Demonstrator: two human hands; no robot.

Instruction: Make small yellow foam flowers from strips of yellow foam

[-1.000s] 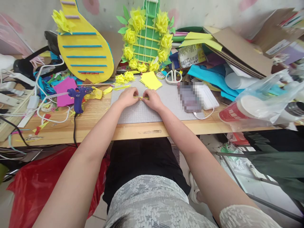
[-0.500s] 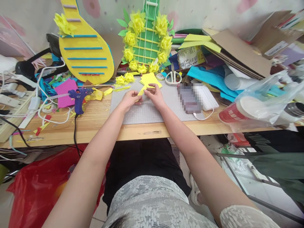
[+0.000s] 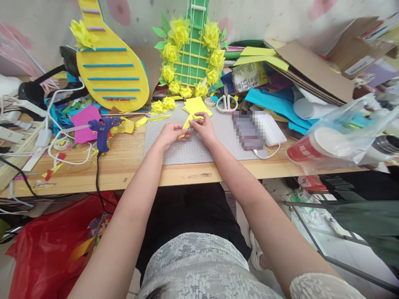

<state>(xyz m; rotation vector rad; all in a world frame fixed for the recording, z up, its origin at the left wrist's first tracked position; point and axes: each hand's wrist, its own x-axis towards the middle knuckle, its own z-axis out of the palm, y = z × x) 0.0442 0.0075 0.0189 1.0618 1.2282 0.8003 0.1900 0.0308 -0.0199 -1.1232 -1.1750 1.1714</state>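
Between my hands is a small piece of folded yellow paper (image 3: 187, 123), held above the grey cutting mat (image 3: 183, 155). My left hand (image 3: 172, 135) pinches its lower left end. My right hand (image 3: 203, 126) is closed on its other side, thumb and index finger pressed together. Just behind the fingers lies a stack of yellow paper (image 3: 197, 105) on the mat. Several yellow paper flowers (image 3: 162, 104) rest left of that stack. White-handled scissors (image 3: 227, 102) lie to its right.
A green paper instrument with yellow flowers (image 3: 191, 62) and a yellow one (image 3: 114, 72) lean at the wall. A blue glue gun (image 3: 104, 129) stands left, its cord over the table edge. Right are a phone (image 3: 248, 132), a power bank (image 3: 270, 128) and a bagged paper cup (image 3: 307, 145).
Both hands stay in nearly the same place on the yellow paper. My right fingers have curled in and shifted slightly, and more of the paper shows. The camera view has moved a little.
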